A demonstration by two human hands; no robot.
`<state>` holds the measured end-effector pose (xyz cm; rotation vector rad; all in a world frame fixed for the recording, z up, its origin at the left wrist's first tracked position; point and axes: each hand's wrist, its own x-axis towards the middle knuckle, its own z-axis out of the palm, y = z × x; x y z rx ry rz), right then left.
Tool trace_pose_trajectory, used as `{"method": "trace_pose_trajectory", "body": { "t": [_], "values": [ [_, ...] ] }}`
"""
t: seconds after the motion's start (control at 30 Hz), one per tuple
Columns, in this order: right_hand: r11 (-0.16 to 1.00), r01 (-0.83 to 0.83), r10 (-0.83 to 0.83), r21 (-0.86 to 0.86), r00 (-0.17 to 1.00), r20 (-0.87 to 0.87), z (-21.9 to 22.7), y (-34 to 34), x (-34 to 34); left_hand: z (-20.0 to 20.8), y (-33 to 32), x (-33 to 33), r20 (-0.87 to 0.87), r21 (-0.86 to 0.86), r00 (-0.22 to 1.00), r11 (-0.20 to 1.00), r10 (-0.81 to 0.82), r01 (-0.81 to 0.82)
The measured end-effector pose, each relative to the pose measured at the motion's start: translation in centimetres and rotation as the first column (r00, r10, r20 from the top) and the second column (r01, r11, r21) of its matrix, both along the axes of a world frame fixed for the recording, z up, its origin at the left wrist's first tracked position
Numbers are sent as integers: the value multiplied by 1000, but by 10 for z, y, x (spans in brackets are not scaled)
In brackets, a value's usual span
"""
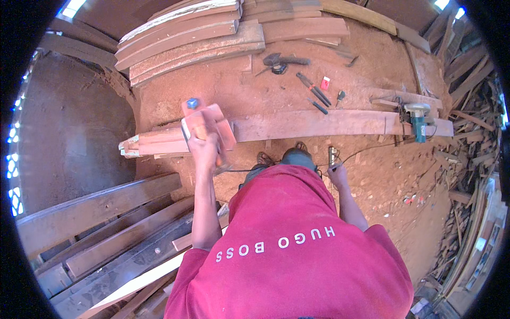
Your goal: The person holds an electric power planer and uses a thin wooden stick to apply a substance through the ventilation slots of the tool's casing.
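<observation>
Well, the left hand [204,151] holds an orange tool [213,118].

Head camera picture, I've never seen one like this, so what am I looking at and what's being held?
There's no robot here, just a person's two bare hands, seen from above by a fisheye camera worn on the head, which bends straight edges. The left hand grips a blurred orange-red power tool with a blue knob, possibly an electric planer. The right hand is at a power strip; whether it holds anything is unclear. On dusty reddish ground lie a long plank and pliers, with stacked boards farther ahead.
</observation>
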<state>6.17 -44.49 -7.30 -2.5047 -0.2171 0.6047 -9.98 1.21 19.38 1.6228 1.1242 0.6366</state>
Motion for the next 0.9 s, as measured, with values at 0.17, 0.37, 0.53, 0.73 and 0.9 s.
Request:
{"method": "trace_pose_trajectory", "body": {
  "t": [0.17,0.37,0.53,0.73,0.9],
  "values": [
    [995,-39,33,89,997,69,-28,-15,4,-32,39,-29,447,-628,834,777,323,36],
    [997,-70,72,-27,991,113,-9,-2,-3,-16,24,-17,243,-360,967,933,74,20],
    [1000,6,-8,-30,997,-72,-7,-1,4,-16,-6,5,21,214,1000,977,-16,11],
    [997,12,-13,74,1000,17,-27,-6,2,9,-7,2,190,-251,968,961,166,-115],
    [997,-79,79,12,997,16,-3,4,-1,-2,24,-25,227,-315,973,944,-28,101]
  ]
}}
